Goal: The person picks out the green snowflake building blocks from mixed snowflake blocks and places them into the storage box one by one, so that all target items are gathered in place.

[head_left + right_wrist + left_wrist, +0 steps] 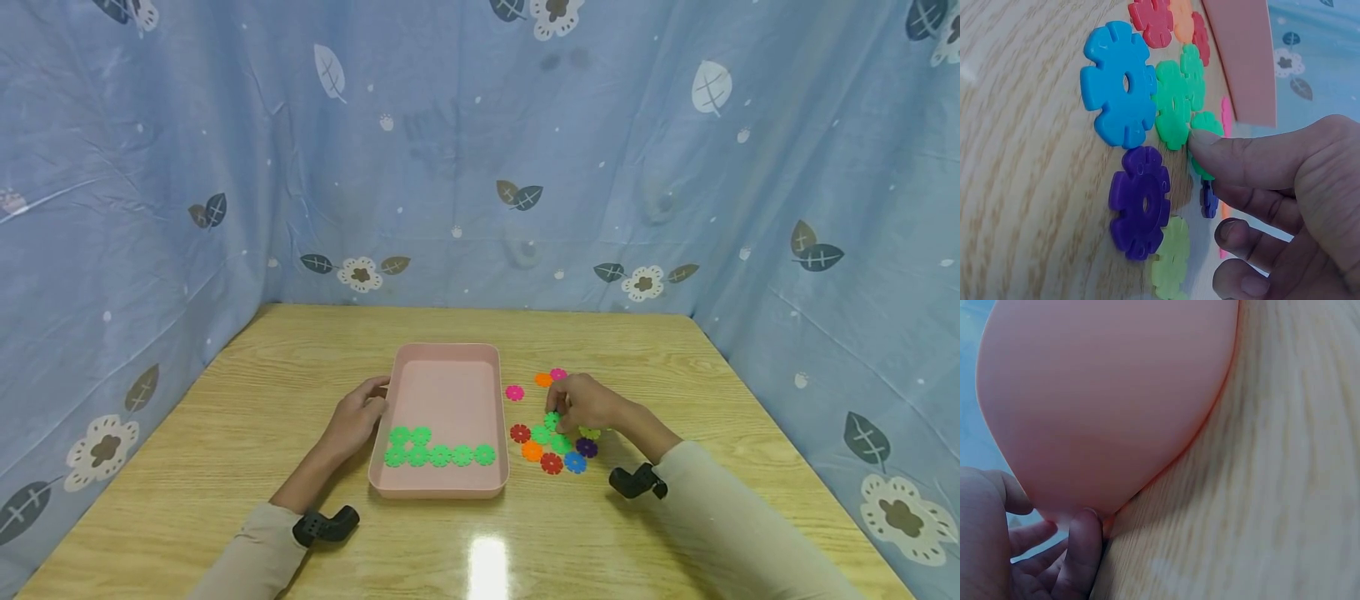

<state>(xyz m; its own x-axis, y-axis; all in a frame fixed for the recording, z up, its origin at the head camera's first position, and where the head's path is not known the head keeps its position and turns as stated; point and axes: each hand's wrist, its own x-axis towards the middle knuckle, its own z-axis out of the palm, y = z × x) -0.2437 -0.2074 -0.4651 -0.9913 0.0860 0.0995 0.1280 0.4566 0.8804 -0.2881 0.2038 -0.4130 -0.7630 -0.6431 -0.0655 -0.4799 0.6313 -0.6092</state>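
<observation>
My left hand (360, 419) holds the left wall of a pink tray (447, 493), its fingertips right at the rim and outer side in the left wrist view. Seven green notched, flower-shaped plastic discs (440, 456) lie along the tray's near end, in a full row with a shorter row behind. To the right of the tray, my right hand (588, 402) pinches a green notched disc (1207, 122) between thumb and fingers. Under and beside it lie more green discs (1174, 105), a blue disc (1119, 84) and a purple disc (1140, 203).
Around the right hand are red discs (551, 463), orange discs (532, 451), pink discs (514, 392) and a yellow-green disc (1171, 259). The wooden table (225, 450) is bounded by a blue patterned curtain (450, 167) at the back and sides.
</observation>
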